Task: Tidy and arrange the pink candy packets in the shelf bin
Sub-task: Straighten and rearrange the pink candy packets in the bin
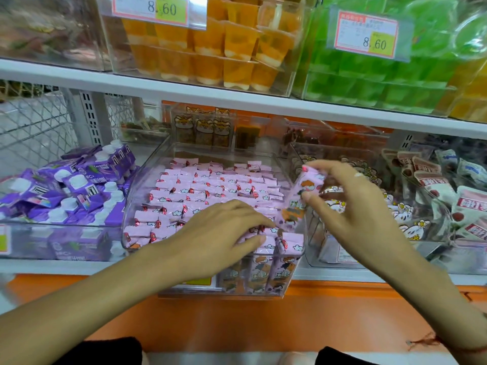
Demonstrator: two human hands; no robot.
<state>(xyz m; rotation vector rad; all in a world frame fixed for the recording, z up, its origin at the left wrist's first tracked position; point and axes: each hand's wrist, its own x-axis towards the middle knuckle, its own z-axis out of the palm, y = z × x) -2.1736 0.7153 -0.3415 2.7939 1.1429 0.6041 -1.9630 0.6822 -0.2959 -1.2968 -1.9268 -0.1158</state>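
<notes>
A: how far along?

B: Mostly done, clear bin (137,206) rows look neat. Right hand (350,206) pinches one pink packet (300,198) over its right front corner (unplaced); left hand (218,233) presses flat on front packets.

To your left you have a clear bin of purple pouches (79,185) with white caps, and to your right bins of white packets (463,206) printed with red labels. On the shelf above stand orange jelly cups (210,48) and green jelly cups (369,83), each behind a price tag (369,35) reading 8.60. Behind the middle bin you see small jars (204,127) with cartoon dog lids, and an orange shelf edge (237,320) runs along the front
</notes>
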